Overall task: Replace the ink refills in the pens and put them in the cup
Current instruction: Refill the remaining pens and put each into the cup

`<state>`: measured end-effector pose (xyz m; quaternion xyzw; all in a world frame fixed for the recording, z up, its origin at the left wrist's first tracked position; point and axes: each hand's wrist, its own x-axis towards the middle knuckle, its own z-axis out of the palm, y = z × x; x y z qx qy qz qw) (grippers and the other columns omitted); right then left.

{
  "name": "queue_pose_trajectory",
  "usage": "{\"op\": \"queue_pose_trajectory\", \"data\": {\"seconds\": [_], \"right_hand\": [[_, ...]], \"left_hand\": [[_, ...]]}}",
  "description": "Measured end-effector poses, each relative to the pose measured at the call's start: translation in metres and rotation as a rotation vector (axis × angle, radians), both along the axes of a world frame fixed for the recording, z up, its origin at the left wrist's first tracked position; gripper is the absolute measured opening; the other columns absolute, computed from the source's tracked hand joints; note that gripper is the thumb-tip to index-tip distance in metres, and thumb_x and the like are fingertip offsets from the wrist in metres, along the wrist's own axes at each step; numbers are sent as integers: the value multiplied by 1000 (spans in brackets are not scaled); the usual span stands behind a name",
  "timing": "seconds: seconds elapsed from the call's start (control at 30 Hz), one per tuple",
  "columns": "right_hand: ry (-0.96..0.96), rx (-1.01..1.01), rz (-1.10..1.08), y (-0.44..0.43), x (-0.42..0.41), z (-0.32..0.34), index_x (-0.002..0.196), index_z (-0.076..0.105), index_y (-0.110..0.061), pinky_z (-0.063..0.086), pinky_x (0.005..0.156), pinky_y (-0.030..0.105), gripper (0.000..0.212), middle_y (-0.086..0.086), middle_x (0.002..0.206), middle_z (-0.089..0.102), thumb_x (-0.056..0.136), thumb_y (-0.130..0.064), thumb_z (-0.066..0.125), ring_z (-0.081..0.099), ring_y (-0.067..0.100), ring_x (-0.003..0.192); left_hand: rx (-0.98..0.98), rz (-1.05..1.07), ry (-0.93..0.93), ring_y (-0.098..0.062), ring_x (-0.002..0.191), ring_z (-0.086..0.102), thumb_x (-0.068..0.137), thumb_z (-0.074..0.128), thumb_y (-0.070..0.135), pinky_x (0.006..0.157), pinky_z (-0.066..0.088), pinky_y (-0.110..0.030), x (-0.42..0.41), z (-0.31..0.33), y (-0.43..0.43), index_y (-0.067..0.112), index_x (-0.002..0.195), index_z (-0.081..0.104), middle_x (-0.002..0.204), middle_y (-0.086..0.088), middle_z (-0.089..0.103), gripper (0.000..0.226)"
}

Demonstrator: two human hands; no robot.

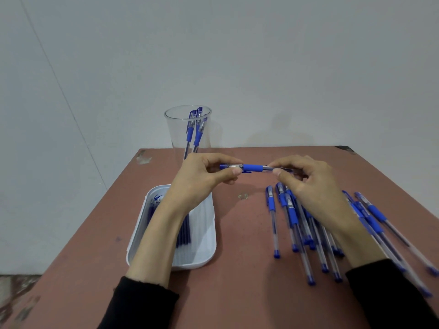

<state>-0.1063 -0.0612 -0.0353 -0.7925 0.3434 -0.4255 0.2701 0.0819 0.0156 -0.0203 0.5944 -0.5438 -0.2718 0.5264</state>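
While left hand [204,176] and right hand [306,184] pinch one pen [253,167] by its ends above the table [240,262], a refill swap seems under way.
Next — a steady twist, I judge; cup [179,131] stands just behind.

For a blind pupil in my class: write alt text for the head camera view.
The left hand and right hand pinch a blue pen level above a reddish table. Behind stands a clear cup holding pens; a white tray of refills lies left, loose pens right.

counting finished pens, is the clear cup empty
No, at least two blue pens stand inside the clear cup.
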Motion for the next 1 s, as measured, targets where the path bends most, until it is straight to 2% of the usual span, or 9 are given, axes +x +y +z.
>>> {"op": "queue_pose_trajectory", "data": {"seconds": [0.2, 0.33, 0.57, 0.67, 0.73, 0.77, 0.83, 0.93, 1.0], "right_hand": [[5, -18, -23, -2, 3, -3, 82, 64, -42, 33, 61, 7, 29, -10, 74, 54, 88, -13, 65, 45, -3, 67], [10, -49, -44, -3, 4, -4, 80, 62, -42, 32, 62, 5, 32, -15, 72, 50, 87, -12, 66, 46, -7, 69], [-10, -25, -26, 1, 7, -9, 82, 62, -41, 34, 63, 5, 30, -18, 72, 53, 89, -12, 64, 46, -7, 69], [-3, 28, 20, 4, 7, -14, 84, 64, -39, 37, 63, 8, 28, -27, 70, 60, 91, -12, 62, 50, -4, 69], [-17, 53, 48, 7, 9, -15, 96, 66, -40, 41, 72, 10, 23, -26, 81, 63, 91, -18, 61, 55, -1, 80], [-26, 49, 49, 8, 10, -15, 108, 64, -42, 41, 80, 10, 25, -23, 92, 63, 91, -24, 61, 54, 0, 91], [-37, 52, 40, 11, 13, -14, 131, 48, -44, 35, 88, 6, 46, -23, 108, 57, 86, -42, 58, 45, -5, 108], [-27, 61, 30, 11, 14, -15, 137, 38, -46, 33, 86, 7, 67, -18, 117, 54, 74, -65, 46, 39, -11, 113], [-4, 40, 32, 11, 13, -18, 133, 41, -48, 31, 87, 6, 65, -17, 117, 55, 71, -68, 44, 38, -14, 113]], "left_hand": [[0, -3, -21, -11, 70, 68, 83, 69, 10, 81, 54, -20, 0, -4, -4, 16, 96, 73, 82, -10, 73, 14], [4, -8, -33, -9, 70, 67, 84, 69, 10, 79, 53, -17, -1, -5, -5, 13, 98, 73, 82, -10, 73, 15], [18, 4, -52, -9, 70, 68, 83, 70, 13, 80, 53, -17, 1, -2, -2, 17, 97, 73, 81, -6, 74, 14], [36, 19, -14, -13, 72, 71, 81, 73, 14, 75, 51, -13, 1, 3, 5, 17, 102, 70, 82, -7, 74, 21], [-9, 55, 121, -15, 70, 71, 79, 74, 11, 71, 52, -14, -1, 6, 11, 10, 102, 67, 78, -7, 74, 24], [-48, 84, 201, -14, 69, 70, 78, 74, 10, 70, 53, -16, -2, 8, 14, 7, 100, 67, 75, -5, 73, 23], [-148, 160, 298, -11, 68, 68, 79, 73, 10, 68, 55, -20, 1, 17, 17, 6, 95, 69, 71, 0, 71, 18], [-364, 315, 237, -10, 67, 65, 82, 71, 9, 65, 54, -21, 17, 45, 19, 13, 91, 68, 71, 3, 69, 9], [-496, 419, 110, -11, 69, 66, 85, 68, 10, 68, 56, -25, 33, 68, 17, 14, 93, 66, 75, 1, 66, 9]]}}
